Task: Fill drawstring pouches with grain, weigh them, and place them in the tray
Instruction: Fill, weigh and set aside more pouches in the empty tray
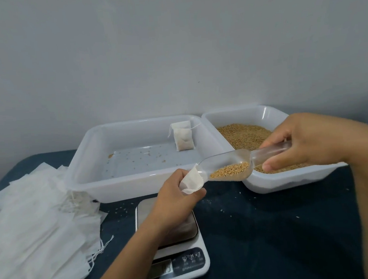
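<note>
at frame centre the left hand [174, 197] pinches a small white pouch [192, 181] by its mouth, above the scale [176, 245]. the right hand [300, 141], from the right, grips the handle of a clear scoop [235, 166] holding grain, its tip at the pouch mouth. behind, the left tray [88, 169] holds one filled pouch [184, 141]; the right tray [276, 180] holds grain [242, 134]. empty pouches [36, 228] lie piled at lower left.
</note>
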Available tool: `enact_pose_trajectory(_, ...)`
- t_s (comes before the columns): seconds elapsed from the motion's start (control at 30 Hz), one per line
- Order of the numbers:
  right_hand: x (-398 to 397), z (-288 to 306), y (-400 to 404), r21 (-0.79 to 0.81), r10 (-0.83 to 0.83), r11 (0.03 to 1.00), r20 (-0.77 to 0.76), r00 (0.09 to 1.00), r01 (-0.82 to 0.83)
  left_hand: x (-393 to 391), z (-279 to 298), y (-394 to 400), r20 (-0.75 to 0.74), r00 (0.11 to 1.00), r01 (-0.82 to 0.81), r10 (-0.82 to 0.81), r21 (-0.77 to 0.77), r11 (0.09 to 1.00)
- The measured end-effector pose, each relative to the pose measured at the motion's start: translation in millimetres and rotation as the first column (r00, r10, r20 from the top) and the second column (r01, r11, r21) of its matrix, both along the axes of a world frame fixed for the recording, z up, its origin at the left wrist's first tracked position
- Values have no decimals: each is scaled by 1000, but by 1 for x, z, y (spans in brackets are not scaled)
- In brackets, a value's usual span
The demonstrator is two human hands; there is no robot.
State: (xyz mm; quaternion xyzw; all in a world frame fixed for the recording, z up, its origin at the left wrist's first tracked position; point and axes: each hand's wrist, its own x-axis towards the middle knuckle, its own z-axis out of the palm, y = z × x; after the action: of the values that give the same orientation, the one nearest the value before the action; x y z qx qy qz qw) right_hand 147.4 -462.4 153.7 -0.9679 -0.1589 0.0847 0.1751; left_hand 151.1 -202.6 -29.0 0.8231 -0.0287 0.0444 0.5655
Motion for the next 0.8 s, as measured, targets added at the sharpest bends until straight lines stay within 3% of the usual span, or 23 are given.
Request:
enact_pose_trajectory(0.2,2,16,23,-220,57,975,102,993,-34,0,-1,-2,-10,999,32,-32,99,995)
enact_pose_trajectory(0.6,-20,35,52,-529,121,843,364,923,98,-2,-2,-3,5,999,54,-55,46,997)
enact_pose_trajectory(0.8,-22,30,42,-531,142,841,398,906,102,-2,-1,-5,10,999,35,-35,-38,999)
